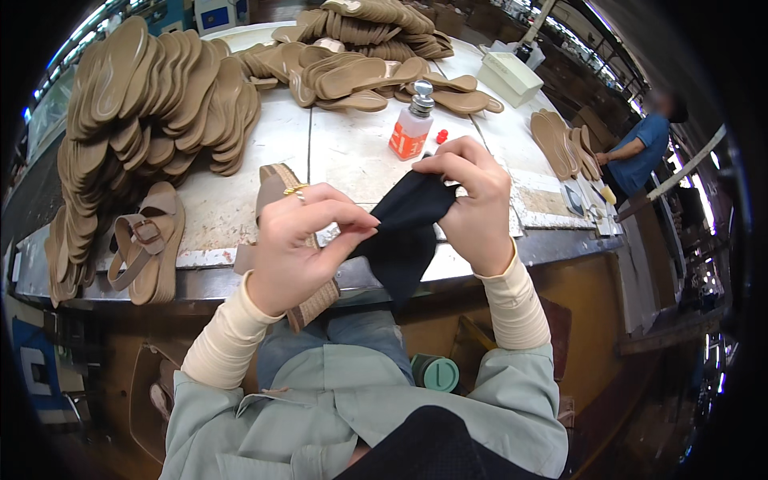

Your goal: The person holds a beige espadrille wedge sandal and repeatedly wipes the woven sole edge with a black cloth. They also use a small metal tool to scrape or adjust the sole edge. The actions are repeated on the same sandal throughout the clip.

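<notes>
A black cloth [406, 232] hangs between my two hands above the front edge of the table. My left hand [302, 240] pinches its left edge between thumb and fingertips. At the upper right corner, my right hand [474, 196] grips the cloth with the fingers bent over it. Partly hidden behind my left hand and wrist lies a sandal with a woven-sided sole [314, 307]. Another tan sandal [154, 244], with a buckled strap, stands at the table edge to the left. Beyond my hands is a clear bottle [412, 124] with an orange label and metal pump top.
Tall stacks of tan insoles [152, 112] fill the table's left side, with more piles [360, 72] at the back. A small red cap [442, 136] lies beside the bottle. A pale box [510, 78] and several insoles [552, 142] sit right. A person [644, 148] in blue stands beyond.
</notes>
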`<state>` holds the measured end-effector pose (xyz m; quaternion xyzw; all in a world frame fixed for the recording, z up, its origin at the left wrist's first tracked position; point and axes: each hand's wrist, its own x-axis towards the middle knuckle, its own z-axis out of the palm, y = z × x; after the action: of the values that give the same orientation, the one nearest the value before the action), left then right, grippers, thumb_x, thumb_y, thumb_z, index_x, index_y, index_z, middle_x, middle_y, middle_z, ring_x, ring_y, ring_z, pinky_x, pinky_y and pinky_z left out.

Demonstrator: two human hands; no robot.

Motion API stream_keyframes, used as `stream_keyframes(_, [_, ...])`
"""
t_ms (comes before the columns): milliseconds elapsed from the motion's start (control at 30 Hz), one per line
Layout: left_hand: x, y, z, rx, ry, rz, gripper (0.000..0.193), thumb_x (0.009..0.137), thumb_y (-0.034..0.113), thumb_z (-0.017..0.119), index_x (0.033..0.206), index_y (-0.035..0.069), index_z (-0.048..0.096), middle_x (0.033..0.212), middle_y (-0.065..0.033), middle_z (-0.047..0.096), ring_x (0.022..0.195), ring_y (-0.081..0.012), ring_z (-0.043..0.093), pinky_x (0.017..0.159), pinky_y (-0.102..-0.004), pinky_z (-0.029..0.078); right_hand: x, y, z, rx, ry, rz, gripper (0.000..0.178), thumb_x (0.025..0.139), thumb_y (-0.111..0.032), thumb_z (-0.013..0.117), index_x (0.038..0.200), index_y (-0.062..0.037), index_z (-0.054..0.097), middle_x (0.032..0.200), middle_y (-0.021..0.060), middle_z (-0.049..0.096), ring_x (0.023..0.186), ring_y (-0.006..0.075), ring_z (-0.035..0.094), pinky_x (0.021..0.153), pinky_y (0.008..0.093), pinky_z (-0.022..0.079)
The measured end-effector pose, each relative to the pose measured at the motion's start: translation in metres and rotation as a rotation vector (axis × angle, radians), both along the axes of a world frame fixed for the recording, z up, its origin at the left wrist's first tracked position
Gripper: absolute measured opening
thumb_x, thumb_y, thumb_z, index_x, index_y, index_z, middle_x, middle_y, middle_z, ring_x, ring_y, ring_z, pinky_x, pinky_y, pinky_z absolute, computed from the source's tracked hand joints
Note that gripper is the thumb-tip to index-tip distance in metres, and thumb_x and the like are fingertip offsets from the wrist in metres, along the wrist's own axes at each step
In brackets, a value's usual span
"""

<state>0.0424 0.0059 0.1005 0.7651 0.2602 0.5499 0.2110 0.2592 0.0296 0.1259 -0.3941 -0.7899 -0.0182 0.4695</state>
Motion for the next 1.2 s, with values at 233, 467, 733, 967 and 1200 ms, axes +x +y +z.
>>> stream_keyframes(233, [0.021,0.019,-0.037,-0.036,0.021,0.079,0.015,0.072,-0.005,0.072,0.084,0.003,0.072,0.081,-0.0097,0.066,0.074,-0.0250,0.065,0.067,-0.0317,0.051,-0.026,0.002,-0.040,-0.872,0.968,0.587,0.015,0.097,-0.007,0.055,0.107,-0.0056,0.044,0.083,0.0044,0.062,0.076,0.0088,0.058,0.068,0.0215,0.047])
stream_keyframes(467, [-0.004,-0.008,-0.019,-0.081,0.129,0.217,0.016,0.076,0.005,0.075,0.092,0.002,0.072,0.089,-0.0128,0.069,0.078,-0.0242,0.067,0.072,-0.0311,0.052,0.058,0.127,-0.034,-0.705,0.705,0.084,0.007,0.094,-0.010,0.059,0.099,-0.0056,0.057,0.065,0.0011,0.055,0.047,0.0088,0.049,0.041,0.0245,0.038])
stream_keyframes(733, [-0.048,-0.037,-0.043,-0.334,0.174,0.634,0.031,0.076,0.009,0.075,0.105,-0.003,0.068,0.096,-0.0142,0.069,0.089,-0.0249,0.065,0.083,-0.0323,0.049,0.094,0.260,-0.035,-0.764,0.198,-0.283,0.027,0.077,-0.014,0.071,0.097,0.0032,0.066,0.080,0.0118,0.069,0.067,0.0181,0.064,0.061,0.0322,0.051])
stream_keyframes(967, [-0.054,-0.047,-0.052,-0.365,0.256,0.597,0.043,0.076,0.016,0.076,0.112,-0.004,0.064,0.109,-0.0189,0.067,0.098,-0.0311,0.065,0.089,-0.0354,0.048,0.100,0.294,-0.057,-0.882,0.259,-0.201,0.029,0.083,-0.006,0.048,0.108,-0.0015,0.062,0.060,0.0066,0.056,0.038,0.0192,0.051,0.034,0.0351,0.040])
stream_keyframes(1200, [-0.058,-0.033,-0.060,-0.416,0.356,0.476,0.055,0.074,0.021,0.080,0.118,-0.006,0.061,0.105,-0.0189,0.064,0.097,-0.0313,0.063,0.088,-0.0367,0.048,0.096,0.309,-0.069,-0.772,0.117,-0.252,0.022,0.084,-0.012,0.053,0.096,0.0000,0.067,0.058,0.0060,0.056,0.040,0.0189,0.052,0.037,0.0349,0.041])
